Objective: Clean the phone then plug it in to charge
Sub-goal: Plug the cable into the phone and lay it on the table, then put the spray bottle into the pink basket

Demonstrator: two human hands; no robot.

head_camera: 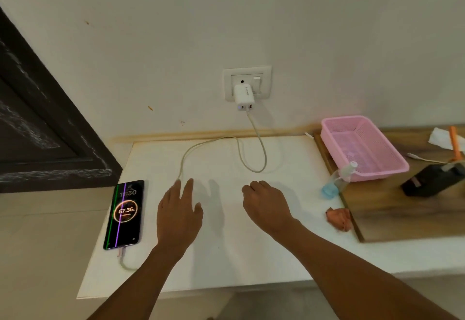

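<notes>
Overall: both hands hovered over the white tabletop point(226, 244), neither holding anything.
Basket: a pink perforated basket point(364, 148) stood beyond and to the right of the right hand; its contents could not be made out through the glare on its floor.
Bottle: a small clear spray bottle point(339, 179) with blue liquid at its base leaned against the basket's near corner, just right of the right hand.
Cloth: a crumpled reddish cloth point(338, 219) lay to the right of the right forearm, touching the edge of a wooden board point(402, 209).
Left hand: the left hand point(178, 216) was released, palm down, fingers spread and extended.
Right hand: the right hand point(266, 206) was loosely curled, fingers bent under, empty.
Phone: the phone point(124, 214) lay face up just left of the left hand, near the table's left edge; its screen was lit, showing 67.36 in a glowing ring, with a green and a purple vertical line across the display.
Cable: a white cable point(251, 158) was plugged into the phone's near end, passed under the left wrist, looped beyond both hands and rose to the charger point(244, 97).
Socket: the charger sat in a white wall socket point(247, 80) beyond the hands.
Room: a pale plastered wall point(251, 18) stood behind; a dark panel point(37, 118) occupied the far left.
Board items: a dark object point(432, 180) rested on the board, far right of the right hand.
</notes>
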